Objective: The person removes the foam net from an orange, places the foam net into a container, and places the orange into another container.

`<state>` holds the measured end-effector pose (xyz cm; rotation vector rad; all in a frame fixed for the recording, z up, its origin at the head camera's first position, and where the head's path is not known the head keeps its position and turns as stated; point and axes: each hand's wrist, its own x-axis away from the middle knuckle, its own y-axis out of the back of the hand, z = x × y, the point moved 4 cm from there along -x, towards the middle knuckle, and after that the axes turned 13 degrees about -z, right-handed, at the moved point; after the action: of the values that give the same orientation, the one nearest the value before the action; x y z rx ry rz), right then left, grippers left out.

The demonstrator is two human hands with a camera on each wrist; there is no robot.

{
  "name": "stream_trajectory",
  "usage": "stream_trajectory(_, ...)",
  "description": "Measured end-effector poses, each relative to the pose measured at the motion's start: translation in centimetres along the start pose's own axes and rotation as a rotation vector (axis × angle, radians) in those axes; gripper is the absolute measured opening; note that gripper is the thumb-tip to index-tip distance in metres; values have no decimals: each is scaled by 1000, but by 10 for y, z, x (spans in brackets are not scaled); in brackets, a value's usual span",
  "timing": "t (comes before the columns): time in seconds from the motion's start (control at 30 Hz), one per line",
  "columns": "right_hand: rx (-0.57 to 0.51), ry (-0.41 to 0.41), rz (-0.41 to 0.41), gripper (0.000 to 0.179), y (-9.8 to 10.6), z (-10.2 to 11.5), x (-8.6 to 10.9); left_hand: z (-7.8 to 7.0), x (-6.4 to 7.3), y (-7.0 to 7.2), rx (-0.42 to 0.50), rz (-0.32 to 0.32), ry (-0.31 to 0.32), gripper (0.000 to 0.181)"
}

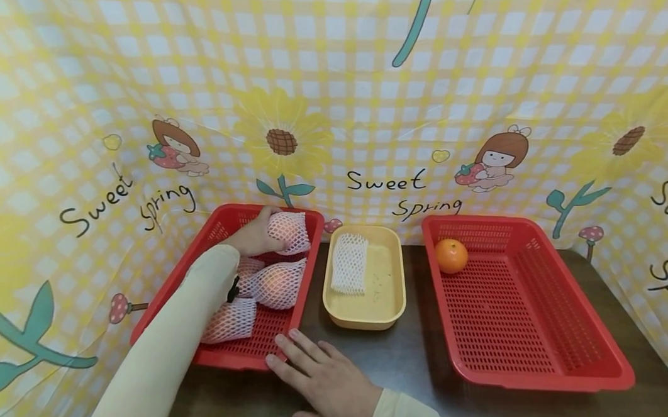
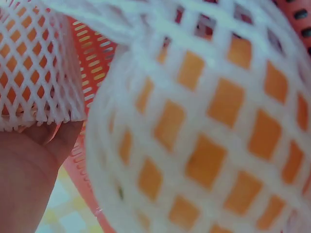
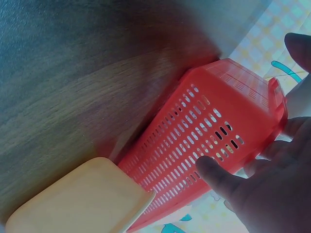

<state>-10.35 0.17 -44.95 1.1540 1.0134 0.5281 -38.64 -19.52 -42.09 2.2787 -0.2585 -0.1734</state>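
Note:
At the back of the left red basket [image 1: 236, 360], my left hand [image 1: 257, 235] grips an orange in a white foam net [image 1: 290, 233]. The left wrist view shows the fingers at the open edge of that net. Another netted orange [image 2: 209, 121] fills much of that view, nearer the camera. More netted fruit [image 1: 277, 286] lies in the basket, partly hidden behind my left sleeve. My right hand [image 1: 333, 385] has its fingers spread, with the fingertips at the near right corner of the same basket; the right wrist view shows a finger against its slotted wall [image 3: 180, 141].
A yellow tray [image 1: 370, 324] stands between the baskets, with a flattened white foam net [image 1: 350, 264] in it. One bare orange [image 1: 451, 256] sits in the far left corner of the right red basket [image 1: 546, 381]. A checked cloth [image 1: 339, 108] hangs behind the dark table.

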Motion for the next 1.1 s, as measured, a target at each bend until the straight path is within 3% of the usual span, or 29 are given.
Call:
stream_trajectory(0.4,8,1,1,95,1,1,-1,-5,9,15,42,-45,-38,100)
stream_trajectory(0.8,24,-3,-5,97,0,2,0,-11,28,31,70,-69,-67,97)
stream_trajectory(1.1,44,3,-21,96,2,3,-1,-20,42,34,98,-72,-90,91)
